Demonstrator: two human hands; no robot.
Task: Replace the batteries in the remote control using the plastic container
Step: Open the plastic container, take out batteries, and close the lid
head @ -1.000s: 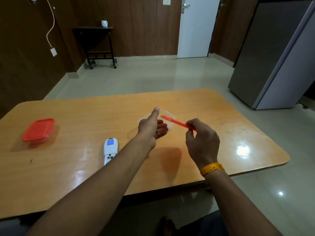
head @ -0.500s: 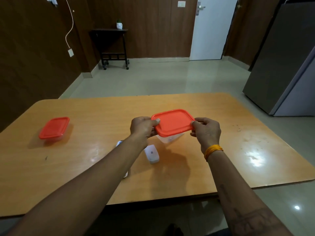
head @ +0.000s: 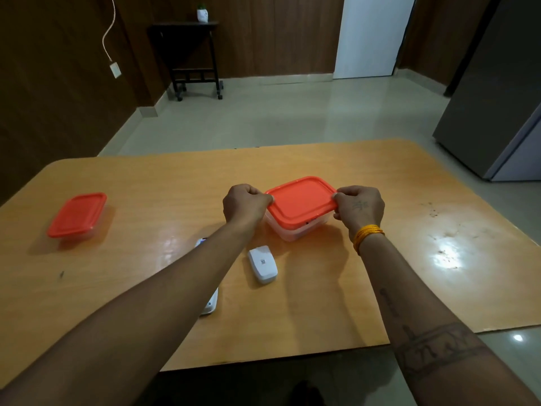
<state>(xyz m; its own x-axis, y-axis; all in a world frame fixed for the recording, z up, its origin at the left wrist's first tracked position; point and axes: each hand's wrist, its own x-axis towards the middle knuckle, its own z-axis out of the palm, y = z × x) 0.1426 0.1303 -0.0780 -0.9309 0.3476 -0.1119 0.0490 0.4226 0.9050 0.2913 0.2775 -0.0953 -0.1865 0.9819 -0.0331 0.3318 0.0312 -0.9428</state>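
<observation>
Currently left hand (head: 246, 205) and right hand (head: 360, 207) pinch opposite edges of the orange lid (head: 301, 202) on the clear container (head: 295, 231), table centre. Press corners evenly to seat it. Remote (head: 211, 303) lies at 7 o'clock, mostly hidden under the forearm, its battery cover (head: 262, 264) beside it.

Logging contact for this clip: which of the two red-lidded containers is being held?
The centre container, gripped by left hand and right hand; the far-left container sits untouched.

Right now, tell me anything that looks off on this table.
The remote's battery cover lies loose on the table, apart from the remote half hidden under the left forearm. Dark specks mark the right side.
</observation>
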